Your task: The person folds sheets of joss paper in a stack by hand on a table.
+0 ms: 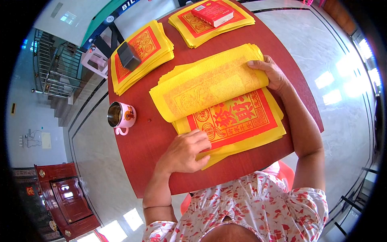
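Note:
A stack of yellow joss paper (242, 117) with red printed panels and gold characters lies near the front of the table. My right hand (272, 72) grips the far right edge of a lifted joss paper sheet (213, 80), thumb on top and fingers behind. That sheet curls back over the stack, its pale underside facing up. At the stack's near left corner rests my left hand (187, 149), fingers loosely bent and thumb apart, touching the paper. Nothing shows in its grasp.
On the dark red table (155, 161), a black box-like object (129, 56) weighs down one paper pile (157, 40), and a red book (212, 13) lies on another pile (185, 28). A pink mug (127, 117) stands near the left edge. Stair railings (56, 64) are beyond.

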The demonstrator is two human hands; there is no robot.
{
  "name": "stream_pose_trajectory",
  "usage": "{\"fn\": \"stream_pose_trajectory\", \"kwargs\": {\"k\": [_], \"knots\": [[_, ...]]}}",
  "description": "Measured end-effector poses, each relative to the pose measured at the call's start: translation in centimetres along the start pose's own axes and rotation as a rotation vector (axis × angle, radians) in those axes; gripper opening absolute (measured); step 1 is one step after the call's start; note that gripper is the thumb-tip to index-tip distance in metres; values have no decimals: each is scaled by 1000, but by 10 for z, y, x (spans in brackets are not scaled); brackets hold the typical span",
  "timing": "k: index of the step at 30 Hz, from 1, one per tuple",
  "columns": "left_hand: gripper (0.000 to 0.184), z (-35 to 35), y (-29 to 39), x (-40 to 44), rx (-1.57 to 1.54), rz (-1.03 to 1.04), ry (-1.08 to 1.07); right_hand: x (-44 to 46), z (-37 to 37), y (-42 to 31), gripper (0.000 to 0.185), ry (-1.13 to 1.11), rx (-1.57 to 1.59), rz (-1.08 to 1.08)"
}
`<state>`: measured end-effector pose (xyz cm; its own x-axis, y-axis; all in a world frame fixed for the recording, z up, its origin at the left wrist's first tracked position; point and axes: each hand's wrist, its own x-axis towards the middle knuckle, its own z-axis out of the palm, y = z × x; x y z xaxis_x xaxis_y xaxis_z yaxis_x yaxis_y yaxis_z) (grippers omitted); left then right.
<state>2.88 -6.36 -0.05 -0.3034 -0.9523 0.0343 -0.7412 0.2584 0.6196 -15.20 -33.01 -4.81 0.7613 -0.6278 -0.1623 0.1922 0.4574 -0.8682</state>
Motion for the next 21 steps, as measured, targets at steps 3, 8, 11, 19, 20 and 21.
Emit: {"fn": "stream_pose_trajectory", "kwargs": {"k": [3,8,11,19,20,21], "knots": [[24,-7,2,-3,61,-40,23,-1,1,0,31,7,-4,2],[24,-20,-5,-13,152,-86,151,-1,2,-1,32,17,-15,3],[22,-29,-11,-20,161,-92,268,-3,6,-2,33,11,-8,-23],[13,-32,-28,-27,-139,-101,507,-3,5,-3,36,4,-11,-13],[12,-32,-29,-26,-146,-124,563,-5,7,-3,36,4,-11,-15],[10,-33,-29,-26,-154,-146,618,-7,10,-2,35,8,26,-13]]}}
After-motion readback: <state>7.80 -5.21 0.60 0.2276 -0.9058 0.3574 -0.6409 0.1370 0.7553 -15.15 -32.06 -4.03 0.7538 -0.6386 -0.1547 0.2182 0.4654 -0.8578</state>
